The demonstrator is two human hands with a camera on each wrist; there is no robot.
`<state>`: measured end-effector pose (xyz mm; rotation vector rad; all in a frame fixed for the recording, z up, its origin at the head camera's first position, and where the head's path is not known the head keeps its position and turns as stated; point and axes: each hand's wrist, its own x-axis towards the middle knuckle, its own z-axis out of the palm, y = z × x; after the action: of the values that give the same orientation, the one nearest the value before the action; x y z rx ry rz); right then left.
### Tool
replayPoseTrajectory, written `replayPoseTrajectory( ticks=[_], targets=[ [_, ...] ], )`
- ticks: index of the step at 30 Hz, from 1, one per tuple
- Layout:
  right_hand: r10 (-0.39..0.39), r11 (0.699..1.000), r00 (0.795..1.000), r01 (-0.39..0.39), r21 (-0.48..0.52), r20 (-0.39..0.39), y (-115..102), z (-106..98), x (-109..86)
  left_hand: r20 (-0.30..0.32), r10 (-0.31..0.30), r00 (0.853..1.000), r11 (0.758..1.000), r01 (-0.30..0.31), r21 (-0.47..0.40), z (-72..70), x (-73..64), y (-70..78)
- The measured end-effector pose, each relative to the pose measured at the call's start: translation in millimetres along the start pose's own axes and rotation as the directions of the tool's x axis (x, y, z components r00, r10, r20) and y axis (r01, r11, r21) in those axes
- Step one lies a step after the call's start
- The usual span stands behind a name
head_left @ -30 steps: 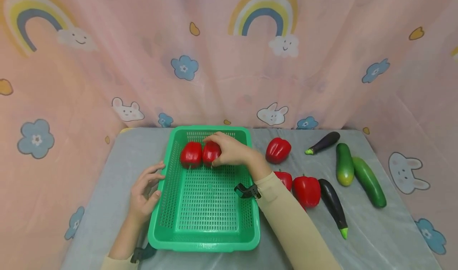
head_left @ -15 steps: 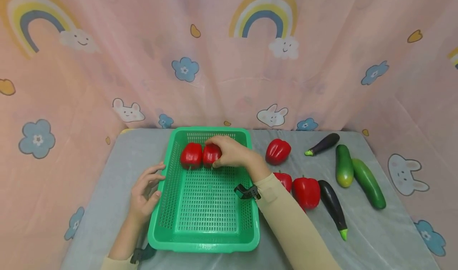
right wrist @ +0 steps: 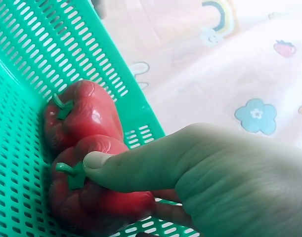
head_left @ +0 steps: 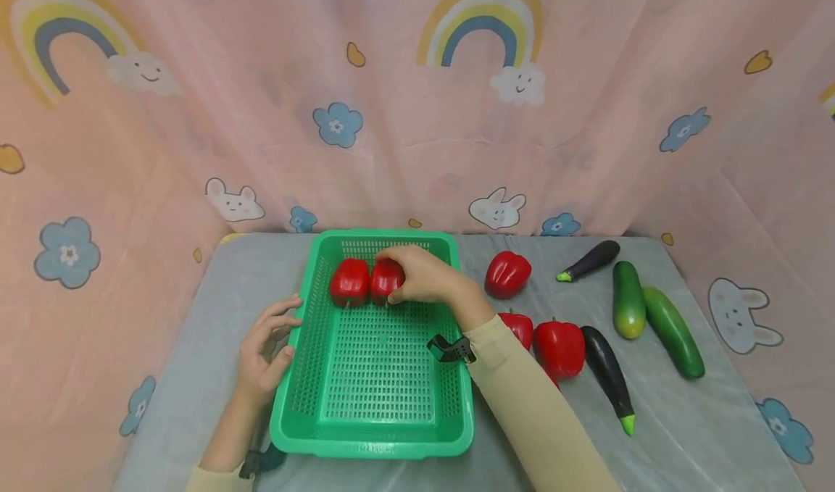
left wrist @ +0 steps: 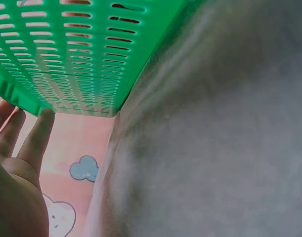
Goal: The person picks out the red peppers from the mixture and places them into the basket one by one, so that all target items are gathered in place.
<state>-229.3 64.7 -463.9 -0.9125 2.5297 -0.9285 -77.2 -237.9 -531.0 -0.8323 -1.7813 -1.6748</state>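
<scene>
Inside the green perforated basket, two red bell peppers sit side by side at the far end. My right hand grips the right-hand bell pepper, its thumb on the near side by the stem and its fingers over the far side. Close on its left lies the other bell pepper. In the right wrist view the thumb presses beside the green stem. My left hand is at the basket's left rim, fingers extended, with the fingertips right at the edge.
Right of the basket lie several more red bell peppers, two eggplants and two green cucumber-like vegetables. They rest on a grey cloth-covered table. A pink patterned curtain hangs behind. My right forearm partly covers some peppers.
</scene>
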Motion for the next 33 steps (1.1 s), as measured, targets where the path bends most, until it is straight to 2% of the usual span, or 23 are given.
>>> replayPoseTrajectory(
  ticks=[12, 17, 30, 33],
  targets=[
    [0.004, 0.999, 1.0, -0.004, -0.038, 0.018, 19.3, 8.3, 11.6, -0.008, 0.0, 1.0, 1.0, 0.0, -0.009, -0.4, -0.9, -0.2],
    [-0.002, 0.999, 1.0, 0.003, -0.032, 0.014, 18.9, 7.1, 10.1, -0.007, -0.011, 1.0, 1.0, 0.011, -0.002, -0.3, -1.5, -0.4],
    [-0.027, 0.995, 0.998, 0.022, -0.096, -0.054, -6.3, -7.0, -8.1, -0.003, -0.019, 1.0, 1.0, 0.018, -0.012, -0.4, -0.6, 2.3],
    [-0.019, 0.995, 0.998, 0.013, -0.1, -0.052, -24.8, -16.5, -20.1, 0.003, -0.007, 1.0, 1.0, 0.007, -0.014, -0.1, -0.1, 1.5]
  ],
)
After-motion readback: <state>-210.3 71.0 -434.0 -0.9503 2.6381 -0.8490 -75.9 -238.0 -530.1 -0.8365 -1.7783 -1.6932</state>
